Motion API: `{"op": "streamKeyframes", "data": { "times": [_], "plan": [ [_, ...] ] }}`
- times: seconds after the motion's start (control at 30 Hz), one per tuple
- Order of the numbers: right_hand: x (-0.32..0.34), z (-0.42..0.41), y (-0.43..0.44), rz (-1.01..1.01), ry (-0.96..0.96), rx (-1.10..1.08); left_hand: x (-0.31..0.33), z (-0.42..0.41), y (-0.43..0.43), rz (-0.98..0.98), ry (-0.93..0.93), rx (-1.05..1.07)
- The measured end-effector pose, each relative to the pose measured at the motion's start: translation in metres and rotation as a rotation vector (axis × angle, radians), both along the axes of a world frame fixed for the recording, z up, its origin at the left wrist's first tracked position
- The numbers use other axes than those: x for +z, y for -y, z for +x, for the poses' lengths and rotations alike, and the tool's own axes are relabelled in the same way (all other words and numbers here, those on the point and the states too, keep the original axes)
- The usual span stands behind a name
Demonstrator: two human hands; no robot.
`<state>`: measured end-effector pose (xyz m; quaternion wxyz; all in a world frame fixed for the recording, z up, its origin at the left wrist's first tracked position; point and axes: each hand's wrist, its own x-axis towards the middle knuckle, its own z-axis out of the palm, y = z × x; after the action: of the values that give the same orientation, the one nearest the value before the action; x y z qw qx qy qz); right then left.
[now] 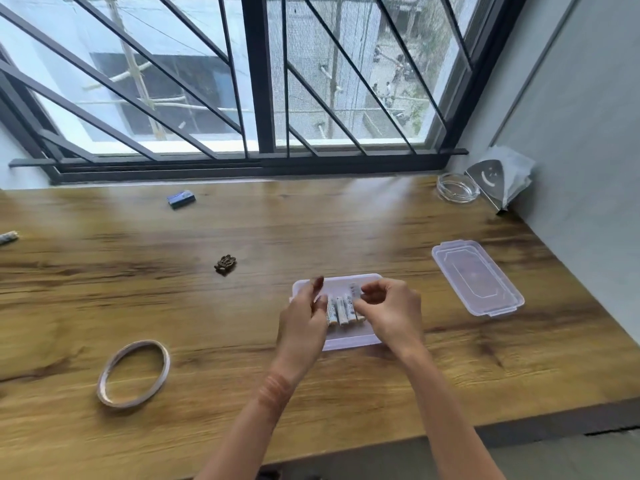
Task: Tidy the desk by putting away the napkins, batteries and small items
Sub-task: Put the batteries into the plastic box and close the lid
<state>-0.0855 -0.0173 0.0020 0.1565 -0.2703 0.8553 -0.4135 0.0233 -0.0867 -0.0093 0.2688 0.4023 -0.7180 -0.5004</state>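
A clear plastic box (346,342) sits on the wooden desk (242,306) in front of me. Several white batteries (341,310) lie side by side inside it. My left hand (303,322) is at the box's left side, its fingers touching the outermost battery. My right hand (389,308) hovers over the box's right half and pinches a white battery (354,291) between thumb and fingers. The box's clear lid (477,277) lies flat to the right. White napkins (516,174) stand in a metal holder (485,183) at the far right corner.
A ring of tape (133,374) lies at the near left. A small brown trinket (225,264) sits mid-desk, a blue box (180,199) near the window, a small roll (7,237) at the left edge, and a glass ashtray (456,187) beside the napkin holder.
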Motion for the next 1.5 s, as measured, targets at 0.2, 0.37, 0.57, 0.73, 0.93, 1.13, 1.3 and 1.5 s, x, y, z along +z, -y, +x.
{"op": "streamKeyframes", "data": {
  "times": [0.2, 0.37, 0.57, 0.73, 0.93, 1.13, 1.3, 1.5],
  "plan": [
    [-0.001, 0.004, 0.008, 0.410, -0.450, 0.032, -0.033, 0.016, 0.015, -0.433, 0.306, -0.072],
    [-0.005, 0.011, 0.016, 0.534, -0.516, 0.099, -0.043, 0.024, 0.014, -0.446, 0.366, -0.109],
    [-0.013, 0.011, 0.011, 0.444, -0.480, 0.123, -0.046, 0.024, 0.015, -0.448, 0.392, -0.097],
    [-0.019, 0.008, 0.009, 0.317, -0.464, 0.086, -0.047, 0.026, 0.016, -0.435, 0.359, -0.107],
    [-0.007, 0.027, 0.021, 0.133, -0.396, 0.137, -0.043, 0.043, 0.019, -0.377, 0.313, -0.052],
    [0.006, 0.088, 0.070, 0.010, -0.419, 0.346, -0.037, 0.083, 0.056, -0.390, 0.357, 0.084],
    [0.002, 0.131, 0.119, 0.004, -0.353, 0.495, -0.025, 0.134, 0.103, -0.381, 0.368, 0.205],
    [0.002, 0.199, 0.212, -0.031, -0.291, 0.592, -0.018, 0.220, 0.190, -0.348, 0.385, 0.335]
  ]
}}
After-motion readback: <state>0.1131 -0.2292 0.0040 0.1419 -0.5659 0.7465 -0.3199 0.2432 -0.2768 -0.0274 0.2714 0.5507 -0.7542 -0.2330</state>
